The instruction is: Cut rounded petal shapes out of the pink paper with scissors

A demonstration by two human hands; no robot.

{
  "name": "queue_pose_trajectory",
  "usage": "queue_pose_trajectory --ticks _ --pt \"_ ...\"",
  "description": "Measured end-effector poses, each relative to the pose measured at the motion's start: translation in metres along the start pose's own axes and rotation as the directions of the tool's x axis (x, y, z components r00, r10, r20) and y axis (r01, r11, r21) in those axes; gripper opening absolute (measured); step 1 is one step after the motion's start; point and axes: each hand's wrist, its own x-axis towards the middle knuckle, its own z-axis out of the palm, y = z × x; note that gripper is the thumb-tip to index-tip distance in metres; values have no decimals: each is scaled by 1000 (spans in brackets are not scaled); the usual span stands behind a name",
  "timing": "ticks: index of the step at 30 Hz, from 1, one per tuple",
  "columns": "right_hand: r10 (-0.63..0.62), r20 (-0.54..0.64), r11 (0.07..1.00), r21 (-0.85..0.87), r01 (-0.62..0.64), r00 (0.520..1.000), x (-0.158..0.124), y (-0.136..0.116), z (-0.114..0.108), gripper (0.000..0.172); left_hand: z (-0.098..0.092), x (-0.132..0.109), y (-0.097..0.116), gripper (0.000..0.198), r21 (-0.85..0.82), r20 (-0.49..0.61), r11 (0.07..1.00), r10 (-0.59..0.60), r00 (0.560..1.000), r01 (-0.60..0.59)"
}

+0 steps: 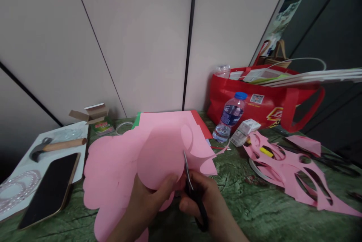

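My left hand [154, 198] pinches a rounded piece of pink paper [161, 155], with the thumb on top near its lower edge. In my right hand [205, 196] are black-handled scissors [190, 181], their blades pointing up along the right edge of that piece. A thin curl of pink paper runs off to the right from beside the blades. Beneath and behind the hands lies a large pink paper shape with scalloped edges [109, 174]. Pink sheets [169, 117] are stacked at the back, over red and green ones.
On the left lie a phone [51, 189], a hammer [59, 145], a beaded strand [21, 189] and an opened small box [102, 123]. To the right stand a water bottle [230, 117], a white box [244, 130] and a red bag [263, 98], with pink paper offcuts [292, 170] in front.
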Motion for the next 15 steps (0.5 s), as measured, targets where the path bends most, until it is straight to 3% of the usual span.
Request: queue_pose_trajectory --ticks 8,15 --pt "23 -75 999 -22 -25 997 -1 2 1 36 -3 1 1 23 71 -6 997 12 1000 -12" --pt "69 -22 997 25 -69 997 -2 10 -2 35 -4 1 3 23 85 23 996 13 1000 -14"
